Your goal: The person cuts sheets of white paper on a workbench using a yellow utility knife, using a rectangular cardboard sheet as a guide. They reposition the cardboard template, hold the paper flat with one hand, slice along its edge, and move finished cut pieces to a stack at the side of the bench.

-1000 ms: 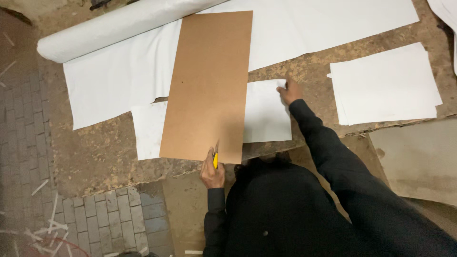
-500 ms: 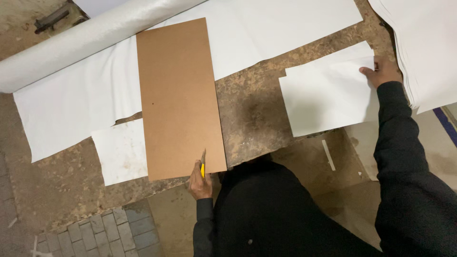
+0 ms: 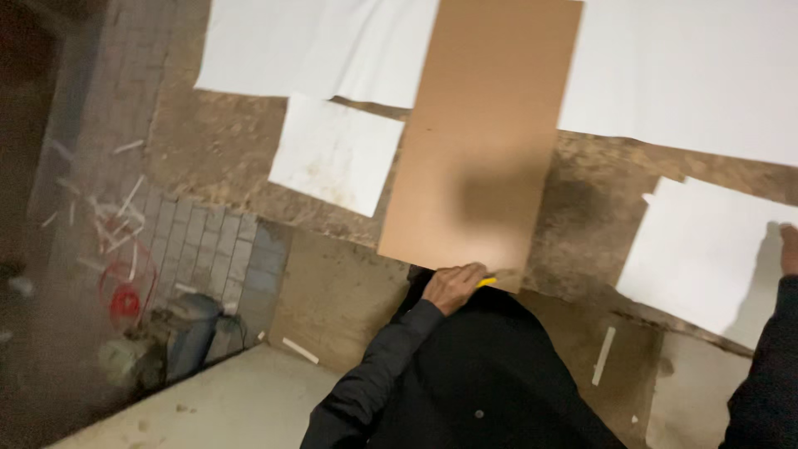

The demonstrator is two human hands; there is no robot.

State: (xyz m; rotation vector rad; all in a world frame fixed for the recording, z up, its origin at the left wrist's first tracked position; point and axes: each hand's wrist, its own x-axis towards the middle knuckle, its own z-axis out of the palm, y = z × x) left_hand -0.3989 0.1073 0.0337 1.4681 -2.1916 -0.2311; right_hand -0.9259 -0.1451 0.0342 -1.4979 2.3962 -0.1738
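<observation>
Curled fingers of my left hand (image 3: 453, 287) are closed around a yellow cutter (image 3: 486, 283), of which only a short yellow stub shows past my knuckles. That hand rests at the near end of the long brown board (image 3: 482, 133), right against its bottom edge, and the cutter tip sits at the board's lower corner. Whether the blade is out, I cannot tell.

From my head camera, the board lies flat and runs away from me at a slight slant, its far end overlapping the big white sheet (image 3: 665, 66) that spans the top of the view. A smaller white piece (image 3: 337, 154) lies just beside the board on its left, its top edge tucked near the big sheet. Another white piece (image 3: 706, 249) lies to the right, well apart from the board, with bare rough brown ground (image 3: 598, 208) between them.

My right hand (image 3: 789, 249) is barely in view at the right edge, resting on that right-hand white piece; only a sliver of it shows above my dark sleeve, so I cannot tell how its fingers are set.

Off to the left the ground gives way to grey paving bricks (image 3: 199, 241), with pale scraps scattered about and a red object (image 3: 125, 301) too blurred to make out
</observation>
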